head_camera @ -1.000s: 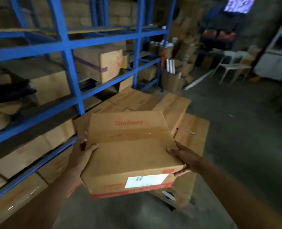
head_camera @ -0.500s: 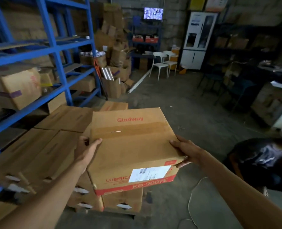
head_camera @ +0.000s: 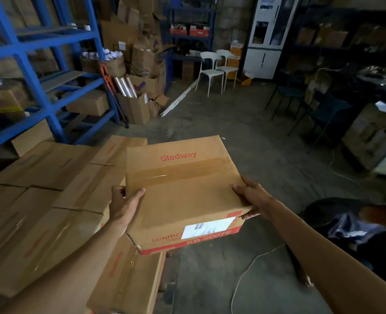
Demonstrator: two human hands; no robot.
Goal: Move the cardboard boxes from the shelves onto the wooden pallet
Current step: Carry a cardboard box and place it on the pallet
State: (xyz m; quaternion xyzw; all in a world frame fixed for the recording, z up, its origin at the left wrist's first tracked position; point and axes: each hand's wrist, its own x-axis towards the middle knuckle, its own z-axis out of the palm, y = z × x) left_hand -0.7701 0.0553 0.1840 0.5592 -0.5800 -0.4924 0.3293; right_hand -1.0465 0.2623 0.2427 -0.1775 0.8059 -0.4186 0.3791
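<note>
Cardboard box (head_camera: 183, 189), taped along its top and printed "Glodway" in red, is held in the air between both hands, level with and just right of the stacked boxes (head_camera: 51, 200) that fill the lower left. Its near face carries a white label and a red band. The left hand (head_camera: 125, 206) grips the box's left edge, thumb curled over the top and fingers down the side. The right hand (head_camera: 253, 200) clasps the near right corner, thumb on top, fingers wrapped underneath. The stack probably sits on the pallet, though the boxes hide whatever lies beneath them. Blue shelves (head_camera: 40, 87) with more cartons stand at the left. Two white chairs (head_camera: 219, 69) stand farther back on the concrete floor (head_camera: 232, 123).
</note>
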